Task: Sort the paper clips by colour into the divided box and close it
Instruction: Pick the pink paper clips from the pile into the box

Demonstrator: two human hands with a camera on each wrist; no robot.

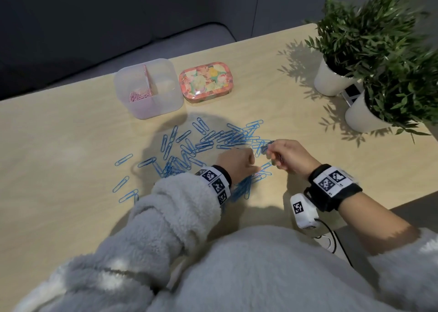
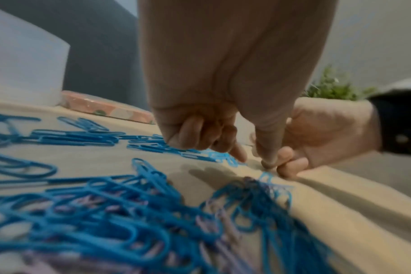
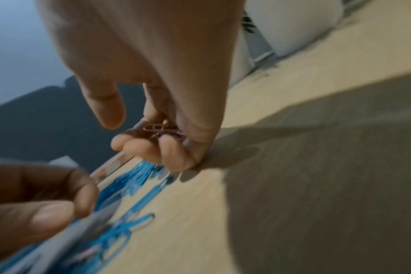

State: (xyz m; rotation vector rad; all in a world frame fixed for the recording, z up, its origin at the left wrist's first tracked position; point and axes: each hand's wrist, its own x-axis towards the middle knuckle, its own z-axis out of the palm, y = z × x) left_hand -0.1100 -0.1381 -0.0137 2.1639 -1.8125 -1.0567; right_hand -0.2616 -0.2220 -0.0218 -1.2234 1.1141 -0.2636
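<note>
Blue paper clips [image 1: 213, 143] lie scattered and heaped over the middle of the wooden table [image 1: 59, 157]. A few pale pink clips [image 2: 211, 228] are mixed in under the blue heap [image 2: 106, 213]. The translucent divided box [image 1: 166, 105] stands open at the back, with pink clips [image 1: 139, 96] in its left compartment. Its floral lid [image 1: 206, 80] lies to the right of it. My right hand [image 1: 270, 153] hovers over the pile with fingers curled round a few pink clips [image 3: 163, 129]. My left hand [image 1: 248, 167] is beside it, thumb and index tips down at the table [image 2: 255, 160]; whether they hold a clip is unclear.
Two white pots [image 1: 331, 79] with green plants [image 1: 384, 51] stand at the table's right side. The table's far edge runs just behind the box, and a dark sofa lies beyond it. A white camera unit [image 1: 303, 212] with a cable hangs below my right wrist.
</note>
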